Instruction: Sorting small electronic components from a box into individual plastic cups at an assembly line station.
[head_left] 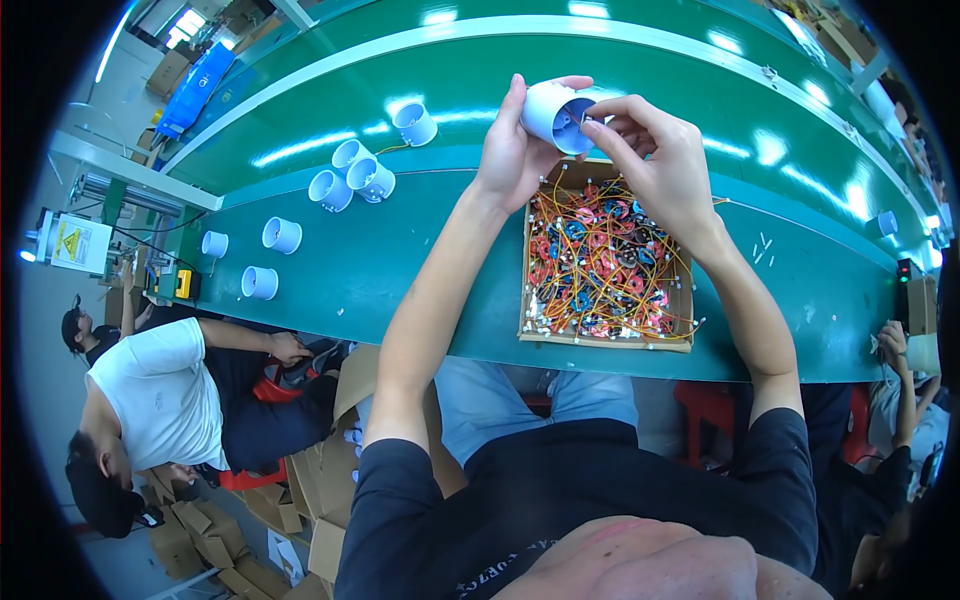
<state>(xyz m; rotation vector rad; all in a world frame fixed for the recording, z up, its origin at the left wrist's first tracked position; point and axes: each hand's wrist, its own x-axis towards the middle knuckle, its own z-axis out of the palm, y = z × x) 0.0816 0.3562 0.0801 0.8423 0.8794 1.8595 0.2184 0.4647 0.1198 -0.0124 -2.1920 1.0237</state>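
My left hand (508, 160) is wrapped round a white cylindrical plastic housing (543, 108), its open end tilted toward my right hand. My right hand (665, 165) has thumb and fingers pinched at the housing's mouth; what lies between the fingertips is too small to make out. Just below both hands stands an open cardboard box (606, 342). It holds a tangle of small red, blue and black ring-shaped parts (600, 240) with yellow-orange wires and white plugs.
Several similar white housings (371, 179) stand left on the green bench (400, 262), and one more (881, 224) far right. White slivers (763, 248) lie right of the box. A person in white (170, 390) sits at left; another person's hand (892, 340) shows at right.
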